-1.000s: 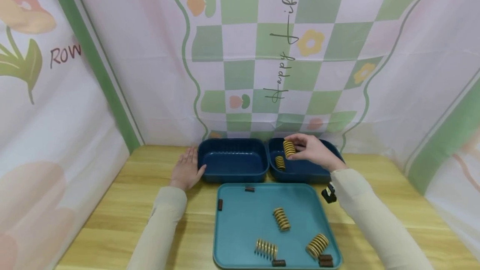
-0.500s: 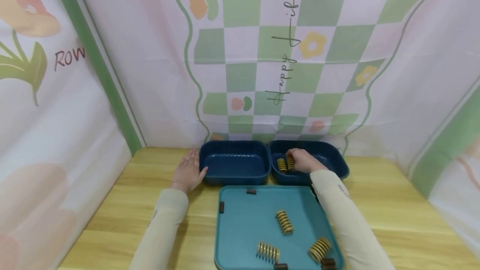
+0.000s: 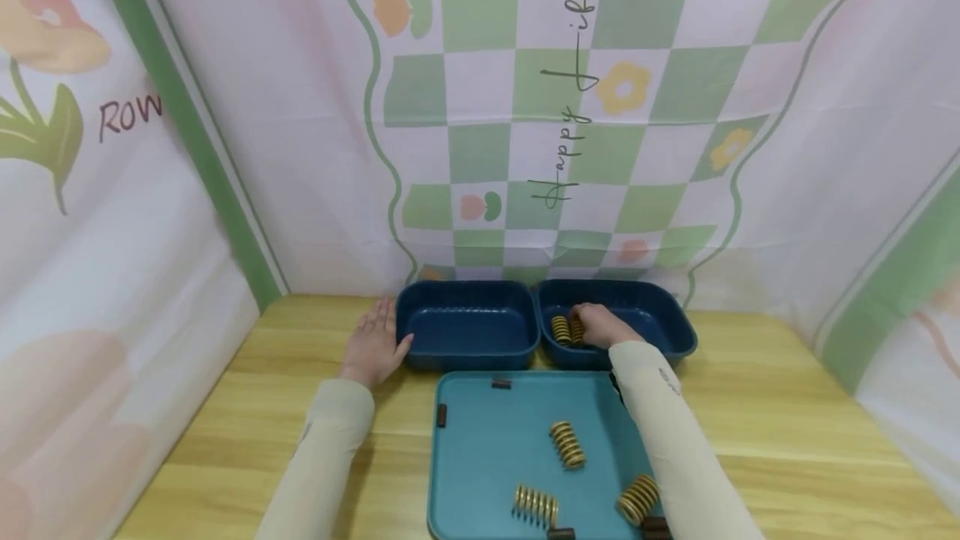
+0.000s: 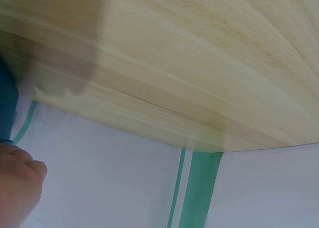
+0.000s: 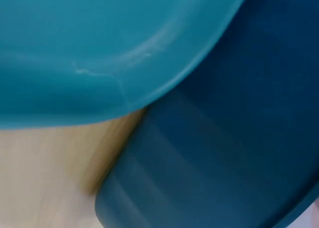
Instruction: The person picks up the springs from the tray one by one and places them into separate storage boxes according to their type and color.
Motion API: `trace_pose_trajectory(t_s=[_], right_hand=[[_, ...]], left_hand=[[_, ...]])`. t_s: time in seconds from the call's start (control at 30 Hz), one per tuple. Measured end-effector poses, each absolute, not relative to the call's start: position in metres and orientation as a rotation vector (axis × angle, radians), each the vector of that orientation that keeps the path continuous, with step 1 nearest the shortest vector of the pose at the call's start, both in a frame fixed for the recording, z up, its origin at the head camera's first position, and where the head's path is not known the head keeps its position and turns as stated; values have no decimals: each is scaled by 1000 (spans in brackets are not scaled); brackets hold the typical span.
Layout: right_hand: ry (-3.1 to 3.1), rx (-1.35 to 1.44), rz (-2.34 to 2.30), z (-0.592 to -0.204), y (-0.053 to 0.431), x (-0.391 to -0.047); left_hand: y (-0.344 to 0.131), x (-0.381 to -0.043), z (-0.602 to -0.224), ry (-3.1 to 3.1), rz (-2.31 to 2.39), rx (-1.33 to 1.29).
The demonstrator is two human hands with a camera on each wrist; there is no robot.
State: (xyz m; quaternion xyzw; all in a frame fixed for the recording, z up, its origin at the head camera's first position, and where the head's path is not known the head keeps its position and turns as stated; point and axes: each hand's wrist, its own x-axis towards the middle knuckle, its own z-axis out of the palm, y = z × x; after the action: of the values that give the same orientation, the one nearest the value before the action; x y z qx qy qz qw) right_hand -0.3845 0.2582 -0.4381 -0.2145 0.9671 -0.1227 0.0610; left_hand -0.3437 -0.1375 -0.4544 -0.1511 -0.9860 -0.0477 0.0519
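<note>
In the head view my right hand (image 3: 602, 326) reaches down into the right dark blue bin (image 3: 675, 327). Its fingers pinch a gold coil spring (image 3: 577, 331), partly hidden behind them. Close beside that spring stands another gold spring (image 3: 560, 331) in the same bin. My left hand (image 3: 372, 347) lies with straight fingers along the left side of the left dark blue bin (image 3: 465, 357), thumb at its front corner. The left wrist view catches only part of that hand (image 4: 20, 180) at the edge.
A teal tray (image 3: 495, 440) sits in front of the bins. On it lie gold springs, one near the middle (image 3: 567, 445), one at the front (image 3: 536, 506), one at the right (image 3: 638, 499), plus several small dark brown springs (image 3: 502, 384). A patterned cloth (image 3: 480, 148) hangs behind.
My right hand has carried the gold spring down into the right bin, beside the other spring there. The left hand stays against the left bin.
</note>
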Motion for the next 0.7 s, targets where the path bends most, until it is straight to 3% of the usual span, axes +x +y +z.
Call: trace_pose_trajectory(t_s=[0.3,0.7], right_hand=[[2937,-631,-429,-436,266,-376],[2994,-815,-581,-398,278,-350]], left_hand=[[-136,-340,-455,-3002,-147,-473],[-138,-341,-452,-2993,-148,-466]])
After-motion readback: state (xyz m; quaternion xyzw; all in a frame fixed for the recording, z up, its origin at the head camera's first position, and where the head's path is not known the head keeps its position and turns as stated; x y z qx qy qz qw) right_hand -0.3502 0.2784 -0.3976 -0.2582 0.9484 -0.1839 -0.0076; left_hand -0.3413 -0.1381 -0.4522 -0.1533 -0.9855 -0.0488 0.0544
